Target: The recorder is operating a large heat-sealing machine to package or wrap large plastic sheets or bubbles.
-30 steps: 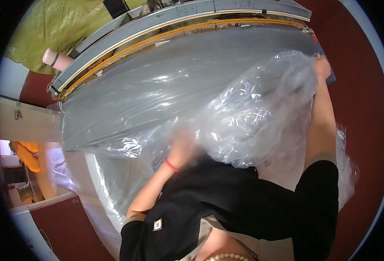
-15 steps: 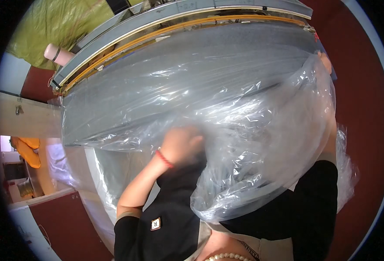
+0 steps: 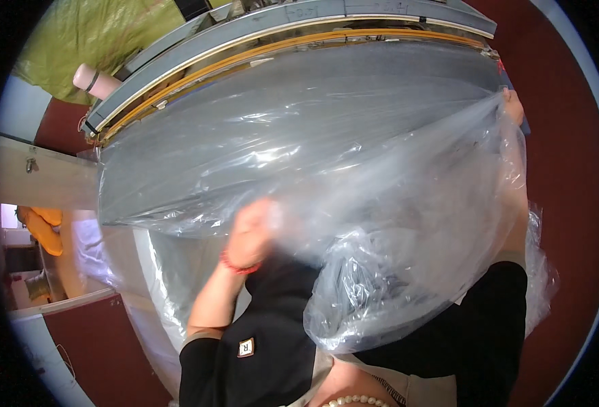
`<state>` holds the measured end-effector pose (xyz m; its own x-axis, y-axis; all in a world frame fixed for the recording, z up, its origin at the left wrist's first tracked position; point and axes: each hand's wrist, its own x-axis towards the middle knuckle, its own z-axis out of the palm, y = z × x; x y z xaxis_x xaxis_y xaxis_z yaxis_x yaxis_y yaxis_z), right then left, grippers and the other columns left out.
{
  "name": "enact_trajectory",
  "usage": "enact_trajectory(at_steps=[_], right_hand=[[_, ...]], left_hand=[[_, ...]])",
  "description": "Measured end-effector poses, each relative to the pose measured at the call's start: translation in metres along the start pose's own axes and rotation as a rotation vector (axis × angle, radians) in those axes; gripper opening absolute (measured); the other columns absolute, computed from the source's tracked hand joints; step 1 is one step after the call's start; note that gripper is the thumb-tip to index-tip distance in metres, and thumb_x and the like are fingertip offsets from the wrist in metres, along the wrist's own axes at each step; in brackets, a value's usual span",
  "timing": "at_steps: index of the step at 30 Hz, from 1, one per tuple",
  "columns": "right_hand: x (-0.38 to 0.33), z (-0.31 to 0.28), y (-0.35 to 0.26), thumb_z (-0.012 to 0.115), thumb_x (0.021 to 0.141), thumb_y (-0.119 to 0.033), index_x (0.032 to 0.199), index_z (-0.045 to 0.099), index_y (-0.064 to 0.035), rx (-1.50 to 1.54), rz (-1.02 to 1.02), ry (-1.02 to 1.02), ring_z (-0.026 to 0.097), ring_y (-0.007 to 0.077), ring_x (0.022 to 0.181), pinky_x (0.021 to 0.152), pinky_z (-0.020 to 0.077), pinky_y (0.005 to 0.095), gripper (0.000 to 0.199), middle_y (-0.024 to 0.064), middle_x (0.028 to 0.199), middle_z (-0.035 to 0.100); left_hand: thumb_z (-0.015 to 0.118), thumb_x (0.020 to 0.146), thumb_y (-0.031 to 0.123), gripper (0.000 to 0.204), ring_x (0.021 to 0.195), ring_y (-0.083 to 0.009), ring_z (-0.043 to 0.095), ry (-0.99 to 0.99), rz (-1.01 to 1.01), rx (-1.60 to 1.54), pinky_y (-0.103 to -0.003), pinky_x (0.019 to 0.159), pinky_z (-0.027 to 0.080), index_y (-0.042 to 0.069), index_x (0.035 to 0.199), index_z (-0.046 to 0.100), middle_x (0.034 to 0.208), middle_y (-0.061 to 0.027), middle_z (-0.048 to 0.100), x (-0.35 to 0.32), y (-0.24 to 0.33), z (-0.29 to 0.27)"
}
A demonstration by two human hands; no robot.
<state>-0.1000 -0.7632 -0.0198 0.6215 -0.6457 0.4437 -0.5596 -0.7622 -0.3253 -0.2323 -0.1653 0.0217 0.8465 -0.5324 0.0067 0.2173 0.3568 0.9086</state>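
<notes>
Grey rail (image 3: 435, 10) bears faint handwriting (image 3: 389, 7); hands (image 3: 250, 227) (image 3: 512, 107) at clear plastic film (image 3: 421, 210).

One second earlier, the plastic sheet (image 3: 421, 197) made a puffed heap just beside the grip of the right hand (image 3: 513, 106). Now this heap was flattened there, and the sheet ran from the grip in long, straight folds toward the left hand (image 3: 250, 230). The left hand, a little blurred, had moved leftward, farther from the grip. Below the grip, a crumpled bunch (image 3: 353, 285) had come down over the black shirt (image 3: 442, 332). The right forearm (image 3: 514, 193), bare before, was now partly behind the clear sheet.
</notes>
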Motion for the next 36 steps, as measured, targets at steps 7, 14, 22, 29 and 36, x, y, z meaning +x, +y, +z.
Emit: enact_trajectory(at_steps=[7,14,22,29,36], right_hand=[[0.011,0.003,0.029,0.039,0.083,-0.045,0.099,0.056,-0.0153,0.090,0.123,0.035,0.052,0.0377,0.091,0.076,0.0401,0.0436,0.038,0.0159,0.096,0.058],[0.022,0.007,0.027,0.038,0.083,-0.048,0.098,0.055,-0.0142,0.029,0.057,-0.019,0.052,0.0373,0.091,0.075,0.0405,0.0440,0.041,0.0162,0.094,0.058],[0.029,0.015,0.057,0.041,0.082,-0.048,0.100,0.054,-0.0163,0.084,0.038,-0.010,0.054,0.0366,0.085,0.072,0.0418,0.0412,0.039,0.0162,0.090,0.058],[0.007,-0.009,0.025,0.038,0.085,-0.042,0.097,0.054,-0.0094,0.124,0.054,-0.016,0.052,0.0387,0.085,0.072,0.0407,0.0414,0.038,0.0180,0.091,0.057],[0.020,0.017,0.035,0.036,0.087,-0.041,0.096,0.053,-0.0109,0.061,-0.051,-0.027,0.050,0.0402,0.083,0.068,0.0401,0.0428,0.036,0.0185,0.090,0.056]], left_hand=[[0.069,0.065,0.002,0.049,0.082,-0.0067,0.048,0.043,-0.345,0.510,-0.021,0.060,0.043,0.004,0.106,0.042,0.094,-0.0015,0.047,-0.007,0.067,-0.016],[0.069,0.069,0.017,0.054,0.103,-0.0193,0.048,-0.236,-0.338,0.939,-0.031,0.089,0.037,0.000,0.115,0.046,0.112,-0.0119,0.052,-0.024,-0.039,-0.042],[0.056,0.064,-0.011,0.037,0.076,-0.0053,0.045,0.167,-0.188,0.569,-0.020,0.069,0.039,0.005,0.096,0.047,0.080,0.0033,0.046,-0.054,0.123,-0.029],[0.068,0.068,0.032,0.079,0.121,-0.0238,0.030,0.447,0.426,0.789,-0.039,0.090,0.035,0.004,0.130,0.027,0.128,-0.0122,0.034,-0.065,0.096,-0.056],[0.059,0.067,0.004,0.020,0.065,-0.0045,0.049,0.573,-0.332,1.179,-0.021,0.057,0.041,0.004,0.087,0.059,0.071,0.0029,0.055,-0.097,0.126,-0.130]])
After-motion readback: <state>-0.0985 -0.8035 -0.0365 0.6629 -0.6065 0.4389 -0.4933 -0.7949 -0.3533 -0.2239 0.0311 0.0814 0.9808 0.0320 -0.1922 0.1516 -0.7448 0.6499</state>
